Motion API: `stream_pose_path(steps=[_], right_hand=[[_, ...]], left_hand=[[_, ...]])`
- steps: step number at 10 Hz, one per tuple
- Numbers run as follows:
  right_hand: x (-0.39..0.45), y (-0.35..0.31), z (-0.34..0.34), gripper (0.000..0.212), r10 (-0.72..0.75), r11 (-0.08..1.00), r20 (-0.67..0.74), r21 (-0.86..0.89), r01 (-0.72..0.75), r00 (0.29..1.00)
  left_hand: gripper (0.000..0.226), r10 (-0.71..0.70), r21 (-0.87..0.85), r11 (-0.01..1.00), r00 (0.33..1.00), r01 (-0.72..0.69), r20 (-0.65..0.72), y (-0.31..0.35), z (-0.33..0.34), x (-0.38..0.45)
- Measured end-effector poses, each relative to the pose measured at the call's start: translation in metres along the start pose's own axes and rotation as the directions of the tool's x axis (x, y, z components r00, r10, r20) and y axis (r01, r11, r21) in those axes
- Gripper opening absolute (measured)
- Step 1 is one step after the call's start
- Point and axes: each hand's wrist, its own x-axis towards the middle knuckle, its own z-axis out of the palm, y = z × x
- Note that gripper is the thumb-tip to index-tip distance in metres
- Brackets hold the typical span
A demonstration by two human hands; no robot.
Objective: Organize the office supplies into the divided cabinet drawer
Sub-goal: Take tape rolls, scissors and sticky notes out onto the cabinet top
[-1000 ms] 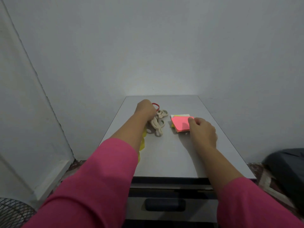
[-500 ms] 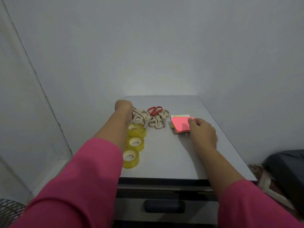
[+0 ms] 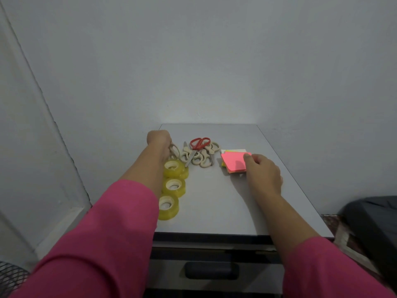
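Nearest, at six o'clock below the grey cabinet top, the closed grey drawer front (image 3: 211, 265) shows its dark recessed handle (image 3: 212, 270); no divided compartments are in view, so by my reading the sorting has not started and every supply still waits on the desk (image 3: 214, 203). Moving away along the left edge, toward nine o'clock, three yellowish rolls of clear tape (image 3: 171, 186) stand in a line, one behind the other, beside the pink-sleeved left forearm. At three o'clock the right hand (image 3: 263, 175) rests on the desk with its fingers curled against the near right corner of a stack of square sticky notes (image 3: 233, 162), neon pink on top with yellow, green and white sheets fanned beneath; its grip appears to pinch that stack, though the underside is hidden. Farther, around twelve o'clock, lies a tangled heap of cream-handled scissors (image 3: 198, 157) with one red-handled pair of scissors (image 3: 198, 144) on top. At eleven o'clock the left hand (image 3: 159, 139) has its grip curled around the cream handle of the leftmost pair (image 3: 174, 149), just beyond the farthest tape roll. What remains, as I judge it, is everything: opening the drawer and placing tape, scissors and notes into separate sections.
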Motion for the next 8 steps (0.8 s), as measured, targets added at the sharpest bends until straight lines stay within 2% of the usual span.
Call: stream_pose_path(steps=[1, 2, 3, 4, 5, 6, 7, 8], right_hand=[[0.000, -0.001, -0.001, 0.040, 0.009, 1.000, 0.015, -0.007, -0.009, 1.000], [-0.002, -0.003, -0.004, 0.048, 0.017, 1.000, 0.041, -0.026, -0.016, 0.999], [-0.005, -0.004, -0.007, 0.056, -0.005, 0.998, 0.051, -0.056, 0.008, 0.999], [-0.006, -0.004, -0.007, 0.055, -0.013, 0.998, 0.056, -0.053, 0.016, 0.998], [-0.006, -0.004, -0.007, 0.048, -0.012, 0.999, 0.051, -0.046, 0.015, 0.999], [-0.007, -0.004, -0.006, 0.044, -0.022, 0.999, 0.042, -0.038, 0.023, 0.999], [-0.006, -0.003, -0.005, 0.043, -0.023, 0.999, 0.029, -0.034, 0.024, 0.999], [-0.006, -0.003, -0.006, 0.043, -0.025, 0.999, 0.028, -0.044, 0.026, 0.999]], left_hand=[[0.019, 0.039, 0.049, 0.998, 0.997, -0.043, 0.065, -0.008, 0.007, 0.007], [0.015, 0.019, 0.141, 0.989, 0.990, -0.039, 0.139, -0.009, 0.012, 0.003], [0.017, 0.068, 0.253, 0.959, 0.970, -0.127, 0.232, -0.007, 0.017, -0.005], [0.028, 0.168, 0.389, 0.880, 0.945, -0.273, 0.282, -0.002, 0.013, -0.012], [0.035, 0.239, 0.450, 0.811, 0.914, -0.374, 0.329, -0.001, 0.009, -0.015], [0.027, 0.249, 0.554, 0.706, 0.887, -0.441, 0.389, -0.004, 0.010, -0.018], [0.049, 0.229, 0.751, 0.481, 0.891, -0.453, 0.391, -0.009, 0.015, -0.020], [0.044, 0.320, 0.849, 0.251, 0.868, -0.465, 0.381, -0.013, 0.022, -0.025]])
